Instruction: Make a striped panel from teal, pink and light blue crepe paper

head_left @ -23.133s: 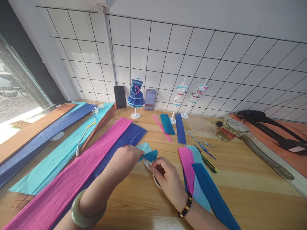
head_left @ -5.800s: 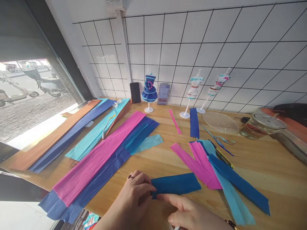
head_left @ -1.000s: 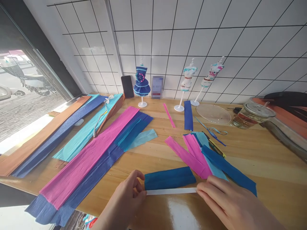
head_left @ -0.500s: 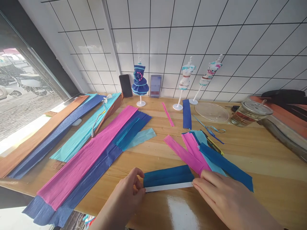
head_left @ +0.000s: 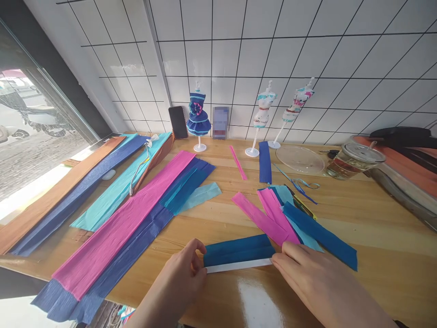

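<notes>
In the head view, I have a narrow, flat white strip like tape [head_left: 239,265] stretched straight between my two hands. My left hand [head_left: 186,273] is mostly closed, its thumb pinching the strip's left end while the forefinger bends at the left edge of a dark teal rectangle of crepe paper [head_left: 239,250]. My right hand [head_left: 303,275] is closed too, fingertips and thumb together on the strip's right end. The strip runs along the near long edge of the teal rectangle, which lies flat on the light wooden tabletop [head_left: 382,205] in front of me; whether it is stuck down I cannot tell.

Just beyond my right hand, bright pink paper strips [head_left: 261,218] overlap, with a long dark blue paper strip [head_left: 321,237] slanting away to the right. To my left lies a long magenta crepe paper band [head_left: 126,223], partly over a wider blue crepe band [head_left: 143,241]. By the white tiled wall [head_left: 228,59] stand a small white dress form in a navy ruffled dress [head_left: 198,123] and two small white floral-patterned dress forms [head_left: 263,111].
</notes>
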Demonstrator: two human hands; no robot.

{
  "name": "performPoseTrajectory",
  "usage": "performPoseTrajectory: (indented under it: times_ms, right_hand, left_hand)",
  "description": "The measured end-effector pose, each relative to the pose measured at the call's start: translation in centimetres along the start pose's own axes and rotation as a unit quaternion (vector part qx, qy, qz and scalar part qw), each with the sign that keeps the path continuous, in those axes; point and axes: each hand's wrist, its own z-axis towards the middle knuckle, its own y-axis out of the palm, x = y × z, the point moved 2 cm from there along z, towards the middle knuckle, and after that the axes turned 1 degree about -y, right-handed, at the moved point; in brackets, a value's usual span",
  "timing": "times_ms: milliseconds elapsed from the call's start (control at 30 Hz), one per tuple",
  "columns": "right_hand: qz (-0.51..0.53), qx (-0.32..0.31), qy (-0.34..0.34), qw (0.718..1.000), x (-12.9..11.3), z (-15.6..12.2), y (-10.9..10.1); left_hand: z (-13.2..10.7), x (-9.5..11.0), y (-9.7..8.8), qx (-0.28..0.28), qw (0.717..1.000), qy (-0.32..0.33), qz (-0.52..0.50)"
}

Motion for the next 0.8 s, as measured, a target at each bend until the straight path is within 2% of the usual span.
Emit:
performPoseTrajectory:
  times_ms: [400,667,800]
  right_hand:
    - [-0.002,0.023,-0.007,1.0,-0.04,0.39,-0.75]
    - [-0.056,-0.004,-0.024,0.998,0.12,0.11,-0.72]
    - [-0.048,-0.019,-0.019,0.999,0.56,-0.09,-0.98]
  left_hand:
    - [0.09,0.7,-0.36,-0.018,1.0,-0.008,0.024]
    - [0.04,0.94,-0.27,-0.024,0.997,-0.009,0.073]
    - [0.14,0.57,0.03,-0.025,0.996,-0.008,0.081]
